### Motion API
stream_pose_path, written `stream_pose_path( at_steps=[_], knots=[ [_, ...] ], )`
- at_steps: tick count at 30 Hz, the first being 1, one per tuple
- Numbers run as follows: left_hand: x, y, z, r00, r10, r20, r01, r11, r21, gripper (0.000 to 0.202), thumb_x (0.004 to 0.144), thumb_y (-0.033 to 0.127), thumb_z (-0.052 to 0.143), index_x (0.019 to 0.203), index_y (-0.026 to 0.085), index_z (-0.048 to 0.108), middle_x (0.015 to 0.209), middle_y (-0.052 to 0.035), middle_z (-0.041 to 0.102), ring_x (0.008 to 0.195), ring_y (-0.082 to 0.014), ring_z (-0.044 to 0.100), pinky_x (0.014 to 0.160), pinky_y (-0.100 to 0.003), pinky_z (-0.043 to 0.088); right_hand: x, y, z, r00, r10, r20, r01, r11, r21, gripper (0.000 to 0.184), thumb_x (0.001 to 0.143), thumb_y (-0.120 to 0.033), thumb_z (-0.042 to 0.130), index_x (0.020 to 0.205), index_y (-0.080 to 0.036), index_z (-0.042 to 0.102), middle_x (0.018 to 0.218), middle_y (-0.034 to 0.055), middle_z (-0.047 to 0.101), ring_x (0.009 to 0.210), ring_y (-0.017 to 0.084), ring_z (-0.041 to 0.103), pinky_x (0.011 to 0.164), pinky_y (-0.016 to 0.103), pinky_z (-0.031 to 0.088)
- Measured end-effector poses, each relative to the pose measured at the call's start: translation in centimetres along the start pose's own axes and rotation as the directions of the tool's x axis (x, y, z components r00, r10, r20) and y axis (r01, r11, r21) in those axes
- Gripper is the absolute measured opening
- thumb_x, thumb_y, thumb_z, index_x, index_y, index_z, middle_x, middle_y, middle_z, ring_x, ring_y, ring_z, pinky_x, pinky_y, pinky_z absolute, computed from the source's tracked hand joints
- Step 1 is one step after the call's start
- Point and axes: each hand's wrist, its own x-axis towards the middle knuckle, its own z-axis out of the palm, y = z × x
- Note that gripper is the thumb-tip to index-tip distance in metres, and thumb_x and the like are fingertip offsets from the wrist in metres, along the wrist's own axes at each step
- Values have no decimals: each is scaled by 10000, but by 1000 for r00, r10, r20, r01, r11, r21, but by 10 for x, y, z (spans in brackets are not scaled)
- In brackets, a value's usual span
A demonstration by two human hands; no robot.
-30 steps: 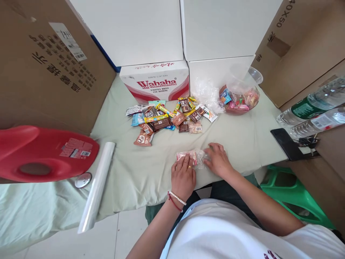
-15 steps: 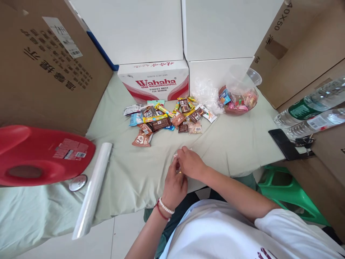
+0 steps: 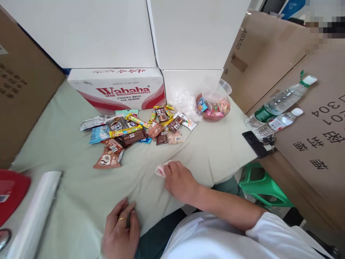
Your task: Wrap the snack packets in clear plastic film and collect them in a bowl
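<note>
Wahaha box (image 3: 115, 90): lower edge partly hidden by snack packs (image 3: 134, 137). Pink-and-white packet (image 3: 160, 171), well in front of the box: partly covered by right hand (image 3: 181, 181). Left hand (image 3: 121, 230), farther from the box: wrist beyond lower edge. Film roll (image 3: 39, 212), front-left of the box: near end cut off, blurred. Red container (image 3: 16, 187), likewise front-left: cropped by left edge.

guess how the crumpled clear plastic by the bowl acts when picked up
The crumpled plastic would probably be floppy, given its loose wrinkles. It's likely light, looking thin and see-through. Its glossy highlights suggest it might feel slippery.
</note>
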Motion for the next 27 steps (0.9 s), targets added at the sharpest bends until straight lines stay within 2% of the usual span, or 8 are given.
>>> stream_pose_path(
  at_steps=[4, 7, 10, 14, 17, 20, 24, 27],
  knots=[
    [2, 9, -2, 999, 20, -31, -22, 998, -61, 181, 932, 264, 579, 1056, 257, 711, 1263, -96, 687, 1063, -263, 695, 951, -439, 562, -23, 68, -40, 956, 274, -102, -208, 885, 417, 383, 955, -112, 444, 1281, -203, 624, 1205, 87, 716, 1073, 204, 650, 960, 338, 530],
    [25, 23, -7, 998, 18, -55, -24, 992, -126, 182, 938, 231, 573, 1058, 265, 705, 1210, -82, 695, 1021, -246, 702, 944, -429, 560, -56, 130, -65, 827, 516, -224, -300, 741, 601, 382, 936, -199, 426, 1259, -205, 631, 1178, 67, 742, 1026, 201, 682, 945, 349, 534],
    [78, 49, -1, 991, 130, -20, -131, 978, -160, 203, 952, 222, 566, 1099, 274, 696, 1194, -72, 704, 1040, -233, 708, 927, -387, 568, -97, 176, -72, 713, 649, -266, -352, 659, 664, 379, 902, -289, 455, 1212, -201, 655, 1145, 75, 754, 1030, 222, 690, 966, 379, 527],
    [183, 124, 44, 903, 428, 46, -384, 849, -363, 307, 990, 248, 513, 1267, 267, 643, 1314, -89, 672, 1193, -222, 669, 1002, -353, 553, -144, 201, -61, 639, 745, -191, -431, 553, 713, 382, 873, -338, 472, 1165, -203, 677, 1124, 89, 763, 1033, 240, 700, 968, 396, 534],
    [259, 202, 104, 808, 580, 105, -495, 764, -413, 486, 1001, 334, 506, 1475, 226, 516, 1553, -137, 506, 1397, -274, 535, 1106, -403, 491, -168, 205, -56, 609, 774, -170, -475, 528, 704, 395, 874, -381, 493, 1178, -215, 681, 1170, 98, 760, 1070, 256, 699, 980, 409, 536],
    [314, 266, 171, 708, 679, 195, -561, 707, -431, 604, 990, 327, 519, 1573, 232, 391, 1680, -148, 319, 1452, -318, 452, 1029, -414, 520, -188, 206, -59, 597, 785, -164, -504, 526, 685, 401, 876, -409, 510, 1191, -235, 688, 1169, 93, 762, 1061, 262, 708, 972, 410, 547],
    [351, 310, 217, 723, 635, 272, -490, 749, -447, 396, 969, 193, 477, 1344, 181, 602, 1362, -148, 587, 1150, -258, 621, 980, -397, 501, -209, 218, -73, 580, 801, -149, -527, 509, 681, 376, 876, -411, 536, 1165, -255, 718, 1123, 81, 772, 1008, 263, 720, 933, 404, 571],
    [347, 307, 190, 790, 590, 170, -449, 744, -495, 298, 1004, 190, 391, 1143, 164, 654, 1082, -81, 623, 988, -198, 605, 928, -349, 493, -205, 242, -97, 539, 817, -204, -505, 507, 698, 352, 861, -402, 557, 1119, -249, 743, 1106, 81, 774, 974, 258, 723, 882, 390, 587]
  ],
)
